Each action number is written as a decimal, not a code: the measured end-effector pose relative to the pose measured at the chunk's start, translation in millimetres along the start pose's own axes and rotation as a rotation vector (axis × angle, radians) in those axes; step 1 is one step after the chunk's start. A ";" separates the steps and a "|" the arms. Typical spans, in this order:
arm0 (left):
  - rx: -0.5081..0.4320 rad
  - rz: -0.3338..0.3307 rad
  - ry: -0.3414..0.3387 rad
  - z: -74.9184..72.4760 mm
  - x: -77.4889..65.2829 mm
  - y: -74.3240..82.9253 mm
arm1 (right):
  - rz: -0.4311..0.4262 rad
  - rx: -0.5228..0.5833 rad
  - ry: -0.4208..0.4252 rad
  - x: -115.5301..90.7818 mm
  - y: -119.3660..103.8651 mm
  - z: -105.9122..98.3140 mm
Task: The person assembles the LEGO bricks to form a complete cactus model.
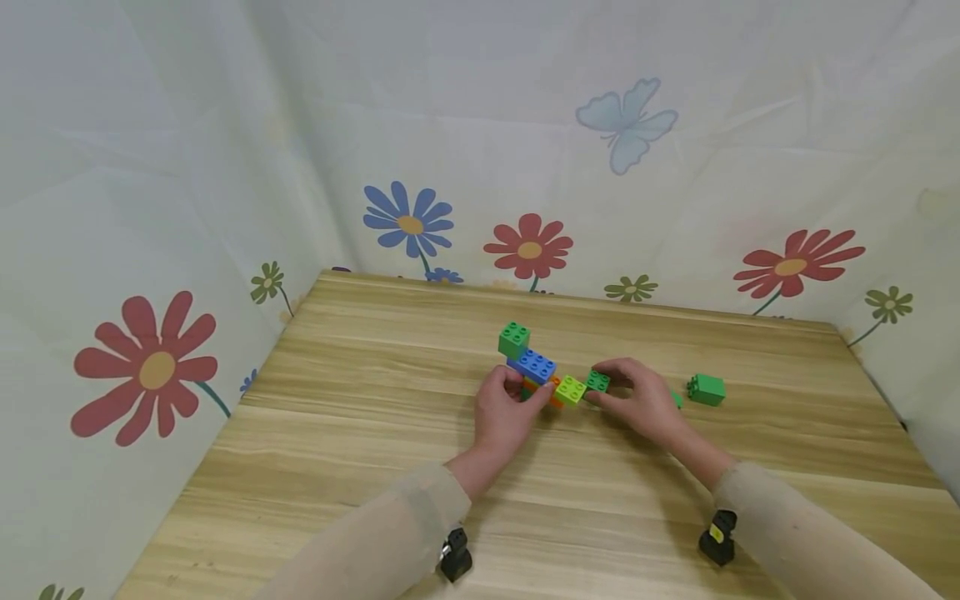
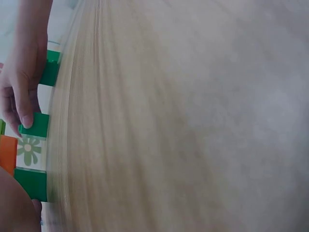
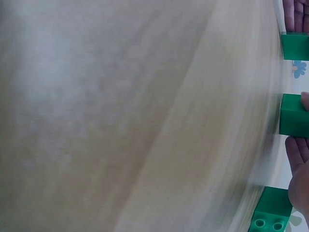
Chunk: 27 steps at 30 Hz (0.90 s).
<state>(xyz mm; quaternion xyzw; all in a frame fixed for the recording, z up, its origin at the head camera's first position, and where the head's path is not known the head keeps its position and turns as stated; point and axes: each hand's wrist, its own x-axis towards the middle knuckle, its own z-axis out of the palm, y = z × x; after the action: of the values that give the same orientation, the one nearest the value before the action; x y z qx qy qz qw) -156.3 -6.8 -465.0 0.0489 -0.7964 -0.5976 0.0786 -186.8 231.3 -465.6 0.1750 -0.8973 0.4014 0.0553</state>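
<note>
On the wooden table in the head view stands a built stack of toy building bricks. A green brick is at its far-left top, a blue brick adjoins it, and a lime brick juts out to the right. Below the blue one an orange brick and a green bottom brick show. My left hand grips the stack from the left, thumb near the orange part. Just right of the lime brick, my right hand pinches a separate green brick, studs up, between thumb and fingers.
A green brick lies on its side to the right, studs facing left. Another green brick is mostly hidden behind the right hand. A flower-printed curtain hangs behind the wooden table.
</note>
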 end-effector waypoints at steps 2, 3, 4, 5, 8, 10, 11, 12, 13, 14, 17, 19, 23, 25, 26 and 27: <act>-0.002 0.004 0.002 0.4 0.4 -1.0 | 0.000 -0.009 -0.001 0.3 -0.5 0.2; -0.003 0.006 0.004 0.6 0.5 -1.4 | -0.001 -0.008 -0.001 0.6 -0.6 0.1; -0.003 0.008 0.006 0.8 0.6 -1.9 | -0.004 -0.004 0.000 0.7 -0.9 -0.3; -0.003 0.010 0.007 1.0 0.8 -2.2 | -0.009 -0.003 0.005 0.8 -1.2 -0.9; -0.006 0.013 0.009 0.9 1.1 -2.3 | -0.037 0.011 0.020 2.0 -1.8 -4.2; -0.009 0.011 0.006 0.8 1.1 -2.2 | -0.050 0.010 0.033 3.2 -4.0 -8.8; -0.011 0.010 0.005 0.8 1.0 -2.0 | -0.052 0.003 0.039 3.7 -6.2 -11.9; -0.011 0.009 0.004 0.9 0.8 -1.7 | -0.050 -0.003 0.041 4.3 -8.9 -15.2; -0.011 0.009 0.003 0.9 0.6 -1.4 | -0.039 -0.011 0.043 5.1 -11.6 -18.7; -0.009 0.009 0.002 0.9 0.7 -1.3 | -0.026 -0.020 0.045 5.5 -14.8 -22.2; -0.004 0.009 0.000 0.7 0.7 -0.9 | 0.007 -0.035 0.047 6.0 -24.0 -31.1; -0.002 0.008 -0.001 0.6 0.7 -1.0 | 0.011 -0.032 0.051 6.5 -28.9 -34.4; -0.001 0.008 -0.001 0.8 0.6 -1.5 | -0.019 -0.015 0.063 6.2 -39.6 -37.1; -0.001 0.010 0.000 1.0 1.0 -1.9 | -0.041 -0.003 0.071 6.1 -44.8 -37.0; -0.003 0.011 0.000 1.0 1.1 -2.1 | -0.054 0.004 0.076 6.0 -47.5 -36.9; -0.005 0.013 0.000 0.9 1.4 -2.0 | -0.071 0.017 0.081 6.1 -50.2 -36.7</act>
<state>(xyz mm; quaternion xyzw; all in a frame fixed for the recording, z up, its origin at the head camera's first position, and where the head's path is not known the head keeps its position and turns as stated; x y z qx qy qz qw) -157.8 -6.8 -467.1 0.0437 -0.7952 -0.5990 0.0827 -176.0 225.9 -404.3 0.1908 -0.8842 0.4134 0.1045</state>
